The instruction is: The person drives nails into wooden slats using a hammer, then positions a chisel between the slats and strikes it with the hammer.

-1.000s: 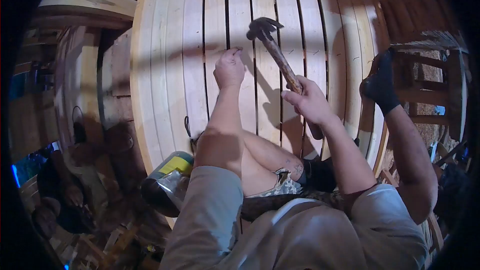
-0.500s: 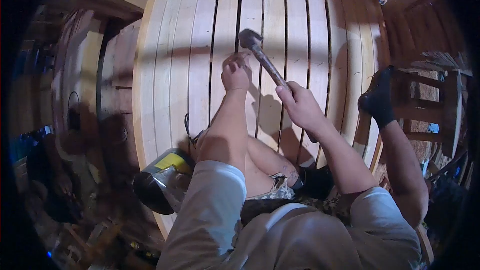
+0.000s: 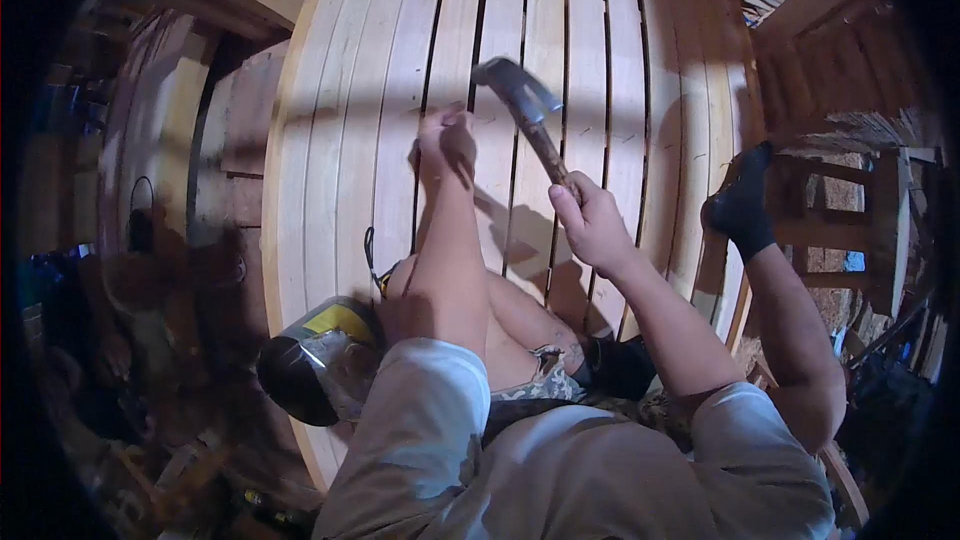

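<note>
My right hand [image 3: 595,225] is wrapped around the wooden handle of a hammer [image 3: 541,145]. Its metal head is raised over the planks and slightly blurred. To the left of the hammer head, my left hand [image 3: 447,145] is held low over the slatted wooden surface [image 3: 400,70], fingers drawn together. Anything between those fingertips is too small to make out. Several thin, nail-like pieces [image 3: 697,154] show on the planks to the right of the hammer.
A dark rounded container with a yellow band [image 3: 335,320] is by my left elbow, with clear plastic on it. A black cord loop [image 3: 370,250] lies near my knee. My socked foot [image 3: 742,205] rests at the right edge. Wooden furniture parts [image 3: 880,230] stand beyond it.
My left hand has shifted left, away from the hammer. The hammer head has turned to show its side, and my right hand has moved very little. The view has shifted slightly.
</note>
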`<state>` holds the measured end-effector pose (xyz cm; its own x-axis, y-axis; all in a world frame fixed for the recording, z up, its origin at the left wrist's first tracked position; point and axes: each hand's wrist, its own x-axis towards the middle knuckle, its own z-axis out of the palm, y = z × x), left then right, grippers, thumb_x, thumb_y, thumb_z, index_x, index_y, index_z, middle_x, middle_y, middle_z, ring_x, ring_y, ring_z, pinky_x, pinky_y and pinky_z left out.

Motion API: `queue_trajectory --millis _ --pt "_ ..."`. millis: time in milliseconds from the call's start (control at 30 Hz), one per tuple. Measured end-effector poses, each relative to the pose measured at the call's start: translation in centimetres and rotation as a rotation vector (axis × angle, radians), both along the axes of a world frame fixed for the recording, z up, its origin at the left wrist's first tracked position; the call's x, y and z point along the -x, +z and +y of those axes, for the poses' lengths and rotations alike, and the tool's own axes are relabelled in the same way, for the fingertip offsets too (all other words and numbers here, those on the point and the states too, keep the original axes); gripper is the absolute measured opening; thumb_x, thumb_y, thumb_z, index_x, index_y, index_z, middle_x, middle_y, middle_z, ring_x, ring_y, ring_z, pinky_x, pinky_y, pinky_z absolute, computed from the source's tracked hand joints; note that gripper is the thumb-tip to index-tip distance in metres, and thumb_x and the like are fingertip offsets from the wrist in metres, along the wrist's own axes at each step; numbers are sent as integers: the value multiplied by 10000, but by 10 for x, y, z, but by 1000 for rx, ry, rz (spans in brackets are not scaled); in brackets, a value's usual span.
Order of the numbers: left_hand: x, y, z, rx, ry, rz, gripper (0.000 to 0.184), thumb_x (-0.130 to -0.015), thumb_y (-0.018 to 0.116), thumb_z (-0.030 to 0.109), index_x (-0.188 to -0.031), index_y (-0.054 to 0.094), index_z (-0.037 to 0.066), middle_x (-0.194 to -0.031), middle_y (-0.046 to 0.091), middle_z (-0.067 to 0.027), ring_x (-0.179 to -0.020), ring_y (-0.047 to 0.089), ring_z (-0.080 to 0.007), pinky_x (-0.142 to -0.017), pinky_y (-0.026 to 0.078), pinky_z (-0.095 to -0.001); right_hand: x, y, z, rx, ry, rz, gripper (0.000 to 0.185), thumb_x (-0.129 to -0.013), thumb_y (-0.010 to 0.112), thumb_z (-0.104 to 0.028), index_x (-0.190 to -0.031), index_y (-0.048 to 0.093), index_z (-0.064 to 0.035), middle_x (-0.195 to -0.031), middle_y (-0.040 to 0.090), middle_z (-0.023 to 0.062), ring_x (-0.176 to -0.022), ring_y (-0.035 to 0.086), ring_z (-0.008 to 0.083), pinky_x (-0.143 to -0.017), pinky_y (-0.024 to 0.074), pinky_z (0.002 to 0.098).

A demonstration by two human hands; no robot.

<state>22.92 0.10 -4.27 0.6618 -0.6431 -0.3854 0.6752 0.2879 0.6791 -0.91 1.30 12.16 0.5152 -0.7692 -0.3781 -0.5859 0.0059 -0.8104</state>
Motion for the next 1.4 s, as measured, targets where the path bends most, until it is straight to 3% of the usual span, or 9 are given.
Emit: queue_trajectory --millis 67,267,600,767,1000,1100,1233,1333,1400 --pt "9 70 -5 -583 101 -399 224 -849 589 217 -823 615 -4 -757 621 -77 -598 548 -166 -565 461 -295 0 -25 -10 46 3 71 504 -984 529 -433 -938 618 61 -757 642 250 -741 658 371 -706 499 449" --pt "22 115 14 -119 -88 237 82 -800 537 148 -766 565 78 -740 600 -45 -565 454 -125 -515 381 -290 10 -21 6 -65 -160 -168 334 -943 632 -303 -906 621 28 -695 586 93 -700 586 147 -651 467 315" --pt "73 106 -3 206 -452 592 94 -782 462 -17 -861 484 30 -860 572 -83 -660 468 -168 -605 417 -306 -7 3 -21 134 -322 -187 256 -837 784 -187 -965 666 0 -805 636 44 -720 583 122 -626 461 311" --pt "85 112 -2 211 -322 494 101 -770 471 -24 -839 486 48 -853 573 -66 -654 459 -137 -597 407 -296 -16 -1 -13 -10 -332 -186 189 -882 740 -168 -961 670 -12 -667 586 -2 -575 521 79 -517 400 275" --pt "96 117 -3 97 -355 470 109 -758 457 -23 -829 477 57 -860 569 -76 -650 456 -160 -640 443 -329 -9 -15 -5 42 -394 -264 113 -856 672 -82 -833 623 17 -786 652 108 -724 631 190 -669 491 365" --pt "92 120 -3 97 -253 485 105 -753 462 -8 -837 485 52 -853 558 -74 -646 446 -154 -620 424 -325 -3 -22 -1 413 -224 -184 105 -867 656 -99 -843 633 0 -768 642 108 -693 613 195 -653 481 371" --pt "65 101 -3 26 -244 324 84 -785 504 30 -827 472 95 -836 556 -59 -581 445 -118 -530 376 -278 1 -8 5 19 -368 -329 107 -884 606 -129 -844 640 -36 -620 536 8 -561 521 98 -508 394 278" --pt "70 115 3 -131 -587 282 165 -840 603 194 -713 518 132 -666 550 -25 -403 317 -75 -376 227 -235 0 5 2 16 -572 -339 117 -884 602 -140 -840 644 -40 -612 529 3 -547 513 96 -498 382 274" --pt "79 128 7 -18 -891 86 128 -873 703 161 -812 634 72 -781 667 -71 -431 352 -40 -374 234 -217 4 -5 -3 180 -600 -307 153 -886 589 -147 -788 633 -38 -596 520 3 -534 504 94 -494 371 271"
